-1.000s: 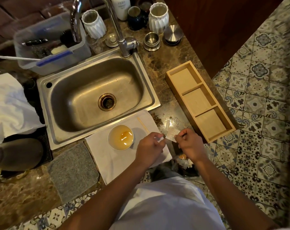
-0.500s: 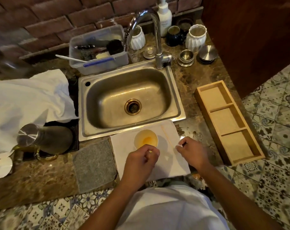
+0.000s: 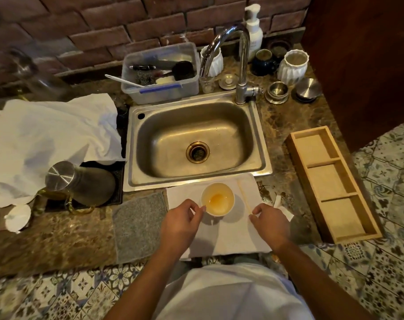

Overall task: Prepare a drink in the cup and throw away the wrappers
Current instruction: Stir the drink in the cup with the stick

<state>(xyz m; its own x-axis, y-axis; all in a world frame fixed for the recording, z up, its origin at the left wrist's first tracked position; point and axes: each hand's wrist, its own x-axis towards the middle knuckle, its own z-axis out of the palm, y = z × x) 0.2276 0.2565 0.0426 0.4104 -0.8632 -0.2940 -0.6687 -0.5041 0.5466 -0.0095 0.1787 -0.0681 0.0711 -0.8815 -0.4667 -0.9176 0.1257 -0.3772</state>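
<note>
A white paper cup (image 3: 217, 202) with a little amber liquid stands on a white napkin (image 3: 221, 239) in front of the sink. My left hand (image 3: 181, 226) is at the cup's left side, thumb and forefinger pinched on its rim. A thin wooden stir stick (image 3: 243, 196) lies on the napkin to the right of the cup. My right hand (image 3: 271, 224) pinches the stick's near end. Torn white wrapper pieces (image 3: 285, 212) lie on the counter just beyond my right hand.
The steel sink (image 3: 263, 155) and its tap (image 3: 241, 65) are behind the cup. A wooden three-part tray (image 3: 295, 158) lies at the right, near the counter's edge. A grey mat (image 3: 138, 225), a metal jug (image 3: 81, 183) and a white cloth (image 3: 48, 135) are to the left.
Both hands let go of the wrapper, which now lies on the counter. My left hand went to the cup's rim, my right hand to the stick. The view tilted up.
</note>
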